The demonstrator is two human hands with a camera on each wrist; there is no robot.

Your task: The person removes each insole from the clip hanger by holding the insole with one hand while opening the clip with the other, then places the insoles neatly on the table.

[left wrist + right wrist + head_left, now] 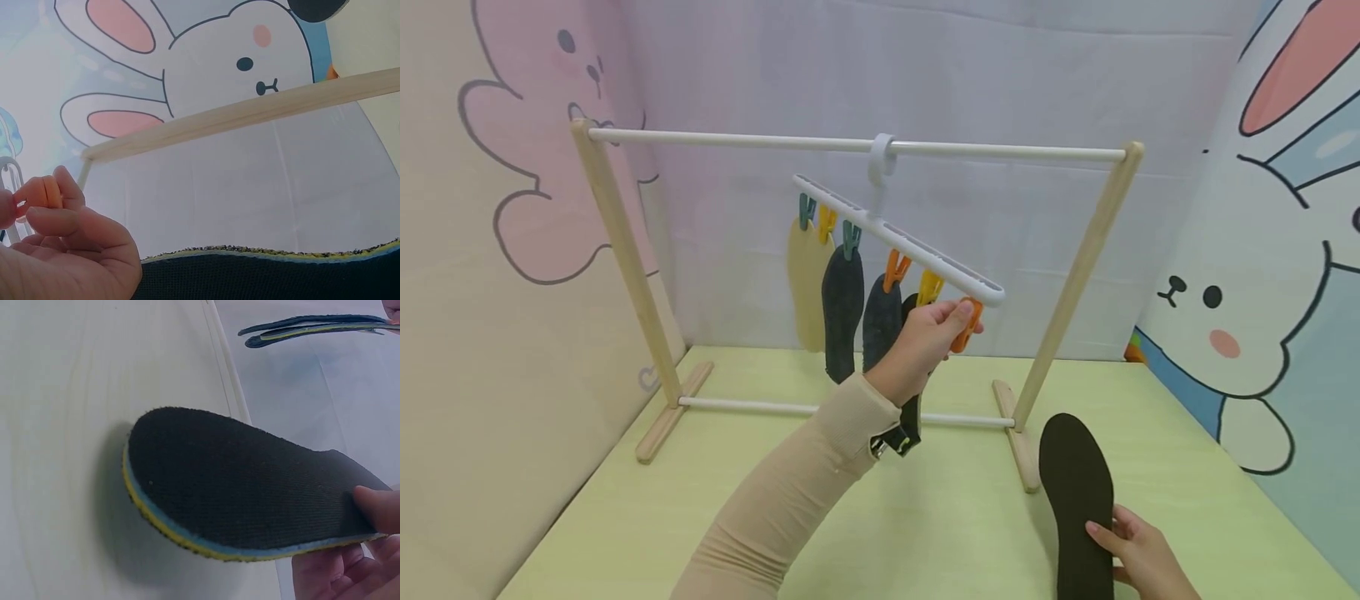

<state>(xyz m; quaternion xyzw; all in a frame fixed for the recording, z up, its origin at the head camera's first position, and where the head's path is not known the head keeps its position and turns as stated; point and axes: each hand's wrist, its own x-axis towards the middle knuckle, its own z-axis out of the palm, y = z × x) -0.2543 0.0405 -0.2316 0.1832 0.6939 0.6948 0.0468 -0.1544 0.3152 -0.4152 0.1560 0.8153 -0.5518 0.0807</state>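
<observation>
A white clip hanger (pixel 932 252) hangs slanted, its near end toward the right. At that end my left hand (pixel 921 346) pinches an orange clothespin (pixel 967 327) between thumb and fingers; the left wrist view shows the same orange clothespin (pixel 52 192). My right hand (pixel 1142 550) grips a black insole (pixel 1078 492) low at the right, thumb on its dark face. Blue and yellow layers show along the edge of this insole (pixel 225 487). Several insoles dangle from the hanger: a beige one (pixel 808 287), a black one (pixel 842 308), a dark grey one (pixel 882 321), and another partly behind my left hand.
The hanger's hook (pixel 882 158) sits over the top white rod (pixel 722 140) of a wooden-legged rack. A lower rod (pixel 745 406) joins its feet. The rack stands on a pale yellow-green table (pixel 925 533), with a white cloth behind and cartoon-printed walls on both sides.
</observation>
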